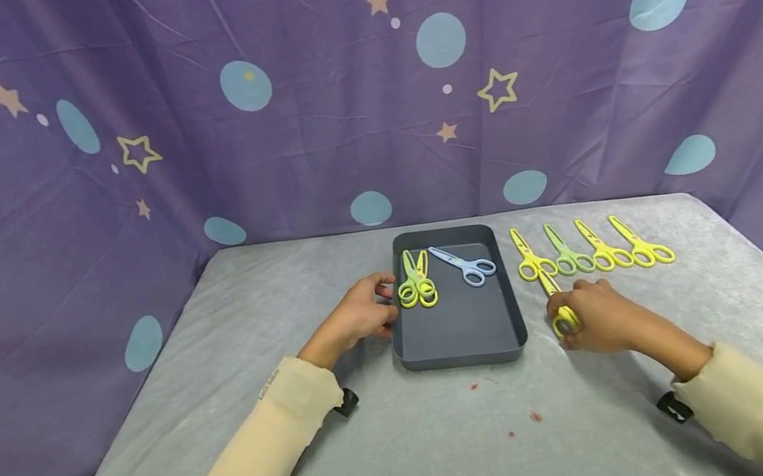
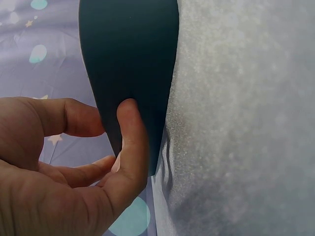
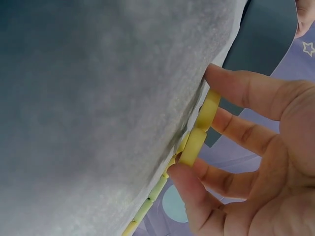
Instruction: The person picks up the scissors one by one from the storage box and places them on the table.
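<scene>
My left hand (image 1: 361,309) is at the left wall of the dark grey tray (image 1: 463,361). In the left wrist view its fingers pinch the tray's wall (image 2: 130,54), some at the rim and one against the outer face. Inside the tray lie a pair of blue scissors (image 1: 459,261) and, overlapping at the left, green scissors (image 1: 408,264) and yellow scissors (image 1: 422,266). Right of the tray, my right hand (image 1: 601,316) grips yellow scissors (image 1: 551,283) by the handle loops, blades pointing away. In the right wrist view, fingertips hold the yellow handle edges (image 3: 193,146).
Beyond my right hand stands a row of scissors: yellow ones (image 1: 526,254) nearest the tray, green ones (image 1: 565,251), then yellow ones (image 1: 603,246) and more yellow ones (image 1: 640,241). A grey cloth covers the table (image 1: 417,451). A purple patterned curtain (image 1: 350,142) hangs behind and beside it.
</scene>
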Action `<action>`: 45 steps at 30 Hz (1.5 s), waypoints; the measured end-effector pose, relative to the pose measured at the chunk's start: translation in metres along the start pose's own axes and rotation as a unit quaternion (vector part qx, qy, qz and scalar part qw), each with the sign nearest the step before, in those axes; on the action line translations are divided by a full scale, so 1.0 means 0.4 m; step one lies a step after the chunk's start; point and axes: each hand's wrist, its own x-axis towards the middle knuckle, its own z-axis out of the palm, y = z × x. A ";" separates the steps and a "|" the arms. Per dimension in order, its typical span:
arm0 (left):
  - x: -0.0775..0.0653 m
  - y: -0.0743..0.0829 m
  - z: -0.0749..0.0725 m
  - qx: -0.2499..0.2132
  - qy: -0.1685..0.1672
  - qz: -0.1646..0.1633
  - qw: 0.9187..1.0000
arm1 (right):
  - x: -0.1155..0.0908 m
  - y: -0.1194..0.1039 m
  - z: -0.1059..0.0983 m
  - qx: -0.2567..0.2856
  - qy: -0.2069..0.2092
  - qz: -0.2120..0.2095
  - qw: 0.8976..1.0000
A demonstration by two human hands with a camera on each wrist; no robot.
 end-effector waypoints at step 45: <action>0.003 -0.006 -0.002 -0.005 -0.001 0.001 1.000 | 0.076 0.052 -0.025 -0.022 0.087 -0.049 0.995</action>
